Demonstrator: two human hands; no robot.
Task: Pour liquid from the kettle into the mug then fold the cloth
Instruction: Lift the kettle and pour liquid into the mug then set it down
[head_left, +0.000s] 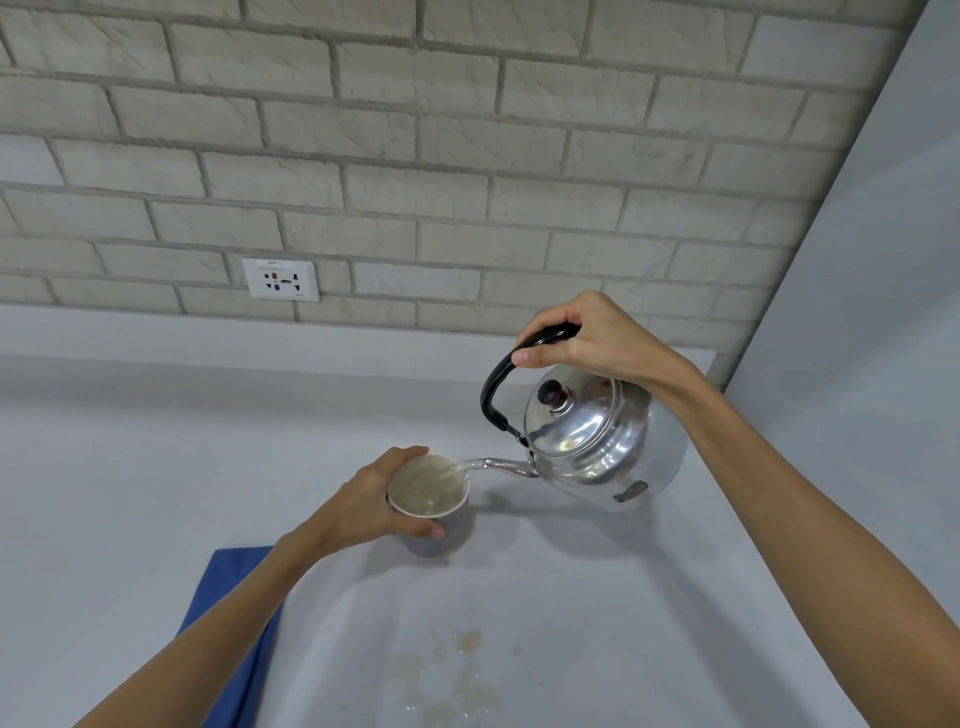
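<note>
A shiny metal kettle (602, 441) with a black handle is tilted to the left above the counter. My right hand (582, 338) grips its handle from above. Clear liquid runs from the spout into a pale mug (434, 506) standing on the counter, and liquid shows inside it. My left hand (374, 501) wraps around the mug's left side. A blue cloth (234, 618) lies flat on the counter at the lower left, partly hidden under my left forearm.
The grey counter (156, 467) runs back to a pale brick wall with a white power socket (280, 279). A plain grey wall (883, 312) closes the right side. Wet stains (457, 670) mark the counter near the front edge.
</note>
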